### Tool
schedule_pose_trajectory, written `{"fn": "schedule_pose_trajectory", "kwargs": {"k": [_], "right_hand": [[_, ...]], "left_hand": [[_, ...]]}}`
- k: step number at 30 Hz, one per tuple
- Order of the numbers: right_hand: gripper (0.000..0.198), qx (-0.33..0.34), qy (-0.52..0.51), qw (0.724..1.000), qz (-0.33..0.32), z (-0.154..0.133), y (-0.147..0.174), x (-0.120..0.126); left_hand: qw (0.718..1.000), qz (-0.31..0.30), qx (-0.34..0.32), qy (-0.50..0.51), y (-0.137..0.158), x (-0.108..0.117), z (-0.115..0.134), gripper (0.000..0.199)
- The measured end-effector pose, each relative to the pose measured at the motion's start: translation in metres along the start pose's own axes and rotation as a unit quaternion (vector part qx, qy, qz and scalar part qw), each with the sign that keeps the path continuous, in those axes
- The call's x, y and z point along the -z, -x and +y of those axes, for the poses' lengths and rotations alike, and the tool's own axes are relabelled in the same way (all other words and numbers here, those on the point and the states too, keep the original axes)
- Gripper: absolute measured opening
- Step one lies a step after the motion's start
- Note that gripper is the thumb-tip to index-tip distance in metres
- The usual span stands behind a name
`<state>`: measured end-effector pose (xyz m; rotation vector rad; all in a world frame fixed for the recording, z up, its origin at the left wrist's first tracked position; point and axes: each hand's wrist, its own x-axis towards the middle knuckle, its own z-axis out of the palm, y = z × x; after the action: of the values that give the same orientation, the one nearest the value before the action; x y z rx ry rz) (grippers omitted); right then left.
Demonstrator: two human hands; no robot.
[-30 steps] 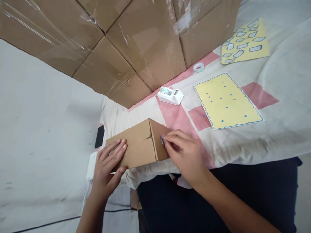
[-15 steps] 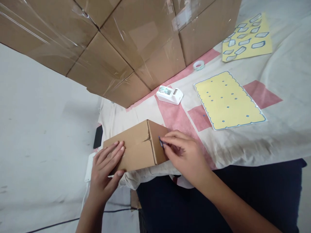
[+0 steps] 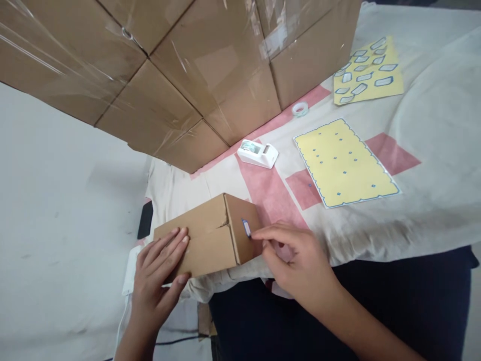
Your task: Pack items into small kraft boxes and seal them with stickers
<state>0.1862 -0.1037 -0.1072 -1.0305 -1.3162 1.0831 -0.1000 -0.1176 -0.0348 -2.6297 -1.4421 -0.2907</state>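
Note:
A small cardboard box (image 3: 197, 233) lies on the cloth near the table's front edge. My left hand (image 3: 160, 265) rests on its top face with fingers stretched flat and the thumb apart, near the box's left end. On the right end face is a small white paper label with a blue border (image 3: 246, 227). My right hand (image 3: 295, 250) is beside that end, its index fingertip at the label's lower edge. Thumb and index finger are apart, with nothing seen between them; the other fingers are curled.
Behind the box stands a tall stack of taped cardboard boxes (image 3: 176, 85). A white tape dispenser (image 3: 258, 154), a tape roll (image 3: 300, 109), a yellow bordered sheet (image 3: 338, 173) and a yellow sheet bearing several labels (image 3: 370, 93) lie to the right. A black phone-like object (image 3: 145, 220) lies left.
My right fingers have opened and drawn slightly back from the label, which now shows on the box's end face. My left hand stays on the box. The view has shifted a little.

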Motion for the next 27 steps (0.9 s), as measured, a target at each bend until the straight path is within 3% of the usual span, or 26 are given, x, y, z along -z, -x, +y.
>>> {"fn": "schedule_pose_trajectory", "kwargs": {"k": [4,6,9,12,17,20,24,27], "right_hand": [[0.05,0.044,0.023,0.999,-0.022,-0.001,-0.001,0.005],[0.068,0.054,0.054,0.994,-0.073,-0.002,-0.003,0.012],[0.11,0.082,0.123,0.969,-0.196,-0.002,-0.009,0.019],[0.117,0.126,0.173,0.946,-0.242,0.006,-0.013,0.014],[0.098,0.201,0.212,0.943,-0.157,0.017,-0.009,-0.005],[0.09,0.223,0.246,0.936,-0.116,0.008,0.003,0.001],[0.09,0.258,0.266,0.928,-0.044,-0.015,0.035,0.048],[0.077,0.25,0.301,0.915,0.098,-0.029,0.066,0.116]], "left_hand": [[1.0,0.009,-0.026,-0.009,0.003,-0.001,-0.009,0.062],[0.999,0.016,-0.032,-0.014,0.007,-0.005,-0.017,0.064],[0.999,0.027,-0.024,0.002,0.01,-0.016,-0.031,0.067],[0.998,0.049,-0.033,0.028,0.009,-0.028,-0.042,0.067],[0.989,0.09,-0.12,-0.012,0.001,-0.032,-0.05,0.069],[0.977,0.124,-0.174,-0.027,-0.006,-0.026,-0.034,0.068],[0.972,0.19,-0.14,0.005,-0.01,-0.029,0.005,0.068],[0.957,0.268,-0.106,0.03,-0.004,-0.057,0.027,0.069]]}}
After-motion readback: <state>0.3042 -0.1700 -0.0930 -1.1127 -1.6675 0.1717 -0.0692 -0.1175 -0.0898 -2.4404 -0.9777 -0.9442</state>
